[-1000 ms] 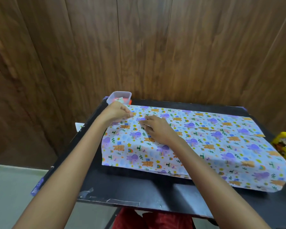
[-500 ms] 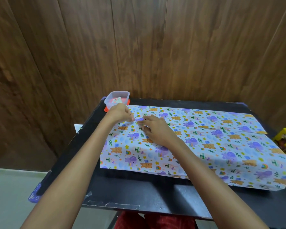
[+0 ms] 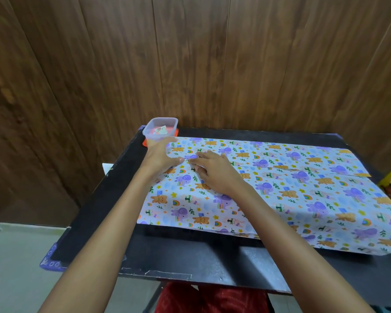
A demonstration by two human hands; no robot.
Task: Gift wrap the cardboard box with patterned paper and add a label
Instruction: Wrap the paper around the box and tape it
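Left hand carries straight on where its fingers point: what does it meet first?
Likely the clear plastic container just beyond the left hand; whether they touch is unclear.

Left hand (image 3: 160, 154) and right hand (image 3: 215, 175) on patterned paper (image 3: 303, 199) (black table (image 3: 190, 256) beneath)

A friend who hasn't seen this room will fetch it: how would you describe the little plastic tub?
Find the black table against the wood-panelled wall. At its far left corner, just beyond the left hand and the patterned paper, sits the plastic tub. It is the only see-through container, with orange underneath and a small card inside.
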